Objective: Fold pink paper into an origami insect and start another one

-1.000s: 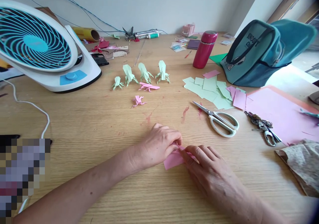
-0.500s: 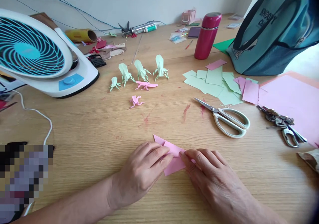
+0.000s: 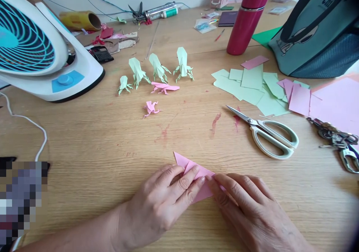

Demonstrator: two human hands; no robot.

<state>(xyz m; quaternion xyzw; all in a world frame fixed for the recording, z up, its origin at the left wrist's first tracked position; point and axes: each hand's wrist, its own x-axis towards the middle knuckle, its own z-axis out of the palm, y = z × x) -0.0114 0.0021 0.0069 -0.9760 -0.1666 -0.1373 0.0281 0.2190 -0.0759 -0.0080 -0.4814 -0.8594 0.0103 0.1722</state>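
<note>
A folded piece of pink paper (image 3: 206, 192) lies on the table between my two hands, partly covered by my fingers. My left hand (image 3: 165, 197) presses on its left part, thumb and fingers close together on a fold. At the right end, the thumb and fingertips of my right hand (image 3: 246, 203) pinch the paper's edge. Beyond the hands stand several pale green folded paper figures (image 3: 137, 72). In front of them are a pink winged paper figure (image 3: 165, 88) and a small pink paper figure (image 3: 151, 108).
White-handled scissors (image 3: 266, 132) lie to the right, below green paper pieces (image 3: 252, 82). Near them are keys (image 3: 336, 136) and pink sheets (image 3: 336, 95). A magenta flask (image 3: 248, 24) and a teal bag (image 3: 314, 39) stand behind. A fan (image 3: 70, 61) occupies the left.
The camera view has shifted closer and down, so the fan and bag are cut off more. My left fingers have slid a little rightward along the pink paper; my right hand still pinches its end.
</note>
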